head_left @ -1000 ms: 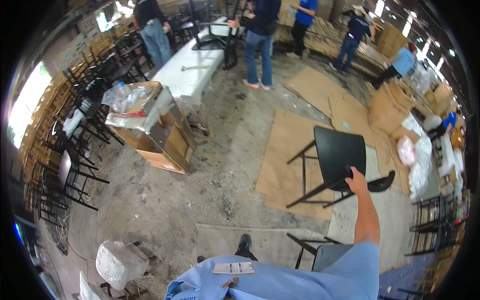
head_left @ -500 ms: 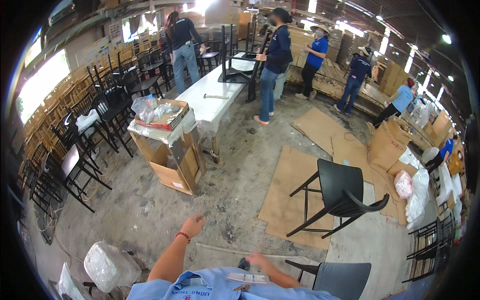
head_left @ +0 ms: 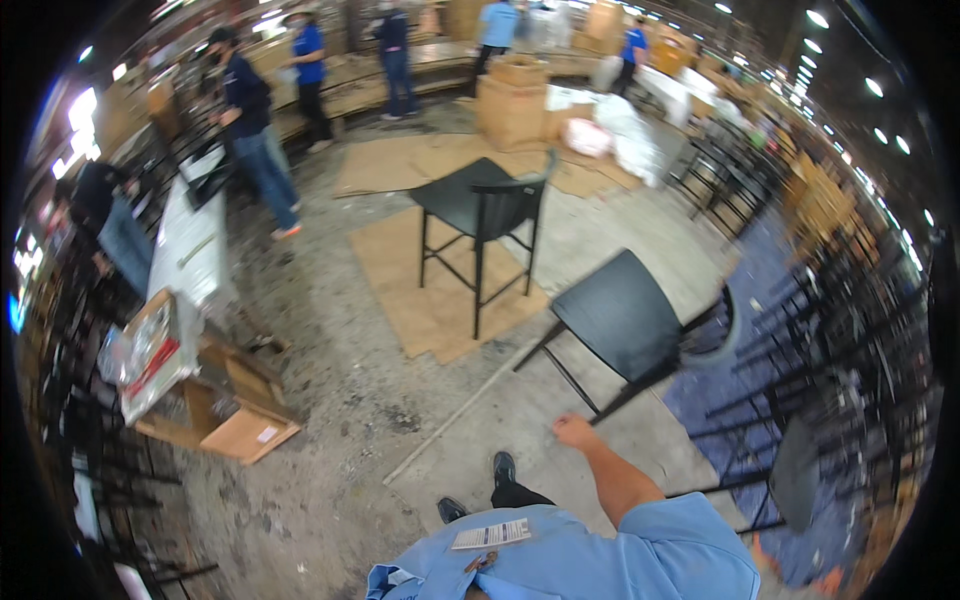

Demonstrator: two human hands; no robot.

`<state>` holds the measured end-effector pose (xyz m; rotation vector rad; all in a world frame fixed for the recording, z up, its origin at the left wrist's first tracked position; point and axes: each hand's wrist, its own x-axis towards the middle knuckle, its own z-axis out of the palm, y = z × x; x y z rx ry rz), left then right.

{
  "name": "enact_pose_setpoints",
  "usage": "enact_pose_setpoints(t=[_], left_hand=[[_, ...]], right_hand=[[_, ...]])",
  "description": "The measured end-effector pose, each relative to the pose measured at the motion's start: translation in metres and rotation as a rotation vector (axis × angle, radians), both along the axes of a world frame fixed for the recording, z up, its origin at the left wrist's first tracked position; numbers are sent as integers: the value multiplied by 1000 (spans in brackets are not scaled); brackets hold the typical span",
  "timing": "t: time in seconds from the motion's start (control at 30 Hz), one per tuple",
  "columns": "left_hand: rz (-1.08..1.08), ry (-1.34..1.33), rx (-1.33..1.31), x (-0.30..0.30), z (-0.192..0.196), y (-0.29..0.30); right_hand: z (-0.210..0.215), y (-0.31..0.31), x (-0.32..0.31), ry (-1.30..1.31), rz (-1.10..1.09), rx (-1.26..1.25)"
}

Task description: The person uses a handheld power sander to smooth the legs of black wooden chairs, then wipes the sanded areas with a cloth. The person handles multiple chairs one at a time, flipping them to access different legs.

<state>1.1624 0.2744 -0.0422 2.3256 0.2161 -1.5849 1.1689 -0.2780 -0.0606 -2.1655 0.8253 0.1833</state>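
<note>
My right hand [head_left: 575, 430] hangs low, just in front of the near leg of a black chair. Its fingers are blurred and look loosely curled; I cannot tell whether they are closed or touch the leg. That nearer black chair [head_left: 615, 310] stands upright on the concrete, its curved back to the right. Farther off, a second black chair [head_left: 455, 200] stands with its legs over a flat cardboard sheet [head_left: 410, 260]. My left hand is out of the picture.
A long white table [head_left: 185, 255] with a hammer stands at left, beside a wooden stand [head_left: 240, 405] bearing a box of bags. Several dark chairs [head_left: 800, 480] crowd the right over blue floor sheeting [head_left: 725, 390]. Co-workers [head_left: 250, 120] stand at the back.
My view has swung to the right, so the table now lies far left and the two black chairs are central. My left hand has left the picture; my right arm now reaches out beside the nearer chair.
</note>
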Motion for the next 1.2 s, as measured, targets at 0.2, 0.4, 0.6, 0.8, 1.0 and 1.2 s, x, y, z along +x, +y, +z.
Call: enact_pose_setpoints(t=[0.2, 0.4, 0.6, 0.8, 1.0, 1.2], left_hand=[[-631, -74, 58, 33, -12, -54], [-1523, -687, 66, 57, 34, -202], [-792, -199, -259, -92, 35, -390], [-983, -18, -539, -302, 44, -560], [-1024, 37, -737, -422, 56, -711], [-774, -145, -1027, -512, 46, -844]], right_hand=[[-13, 77, -184, 401, 153, 291], [-34, 32, -397, 311, -322, 286], [-28, 23, -628, -220, -1322, 491], [-54, 60, -786, -32, -1587, 609], [-87, 73, -831, -131, -1622, 885], [-39, -8, -916, -143, -1608, 576]])
